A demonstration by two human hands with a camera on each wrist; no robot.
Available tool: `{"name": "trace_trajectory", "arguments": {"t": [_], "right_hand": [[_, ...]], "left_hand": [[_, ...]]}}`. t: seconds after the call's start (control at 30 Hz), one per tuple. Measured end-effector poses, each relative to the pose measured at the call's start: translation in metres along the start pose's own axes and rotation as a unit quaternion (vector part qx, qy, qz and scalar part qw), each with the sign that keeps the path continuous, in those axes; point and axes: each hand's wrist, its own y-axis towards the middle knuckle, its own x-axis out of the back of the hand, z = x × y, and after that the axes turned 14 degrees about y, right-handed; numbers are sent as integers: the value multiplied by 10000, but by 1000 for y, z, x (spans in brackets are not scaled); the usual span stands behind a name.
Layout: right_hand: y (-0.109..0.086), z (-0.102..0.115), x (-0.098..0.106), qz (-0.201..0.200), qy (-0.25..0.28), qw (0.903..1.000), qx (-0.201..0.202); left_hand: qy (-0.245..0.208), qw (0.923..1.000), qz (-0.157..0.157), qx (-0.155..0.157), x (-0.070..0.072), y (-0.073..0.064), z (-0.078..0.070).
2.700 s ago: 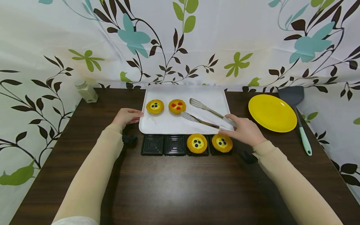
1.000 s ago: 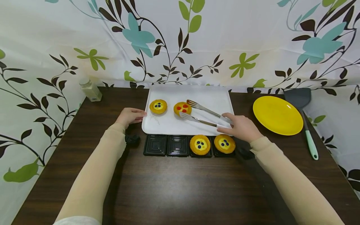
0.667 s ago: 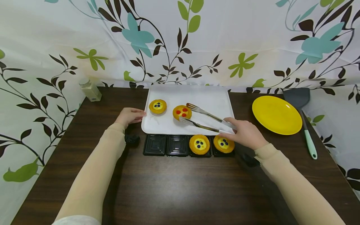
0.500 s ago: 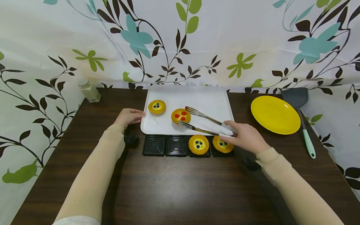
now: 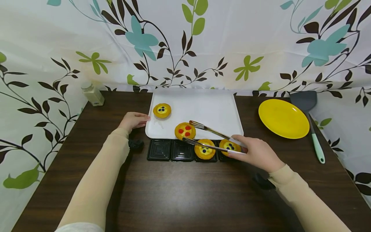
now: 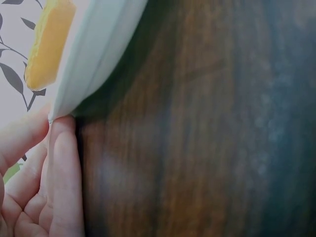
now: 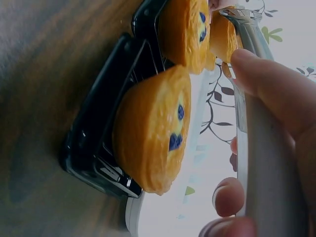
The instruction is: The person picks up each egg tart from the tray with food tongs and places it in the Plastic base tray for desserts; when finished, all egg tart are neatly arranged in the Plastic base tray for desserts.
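My left hand (image 5: 131, 120) pinches the left rim of the white tray (image 5: 211, 104); the left wrist view shows thumb and fingers (image 6: 64, 173) on either side of the rim. My right hand (image 5: 258, 153) holds metal tongs (image 5: 213, 131) by their pale handles. A tart with red topping (image 5: 185, 130) sits between the tongs' tips, over the tray's front edge. Another tart with blue berries (image 5: 162, 110) lies at the tray's left. Below the tongs, two blueberry tarts (image 5: 204, 154) (image 7: 153, 128) rest in the right-hand black square holders.
Two black square holders (image 5: 158, 149) at the left of the row have nothing in them. A yellow plate (image 5: 284, 118) and a dark spatula with a green handle (image 5: 318, 148) lie at the right. A pale jar (image 5: 93, 94) stands at the back left.
The tongs have closed around the red-topped tart, and my right hand has brought it toward me from mid-tray to the front edge. My left hand stays at the rim.
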Motion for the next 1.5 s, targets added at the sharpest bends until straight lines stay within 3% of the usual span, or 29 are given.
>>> {"name": "trace_trajectory", "arguments": {"t": [0.33, 0.63, 1.07, 1.5], "right_hand": [[-17, 6, -7, -111, -73, 9990, 417], [-22, 7, -16, -161, -326, 9958, 845], [-27, 5, -19, -230, -631, 9944, 820], [-26, 5, -18, -164, -557, 9954, 767]], "left_hand": [[38, 9999, -8, -111, -1, -2, -1], [-9, 10000, -28, 5, -3, 4, 5], [21, 9999, -126, -82, -4, 4, 7], [49, 9998, -110, -141, -3, -1, 2]]}}
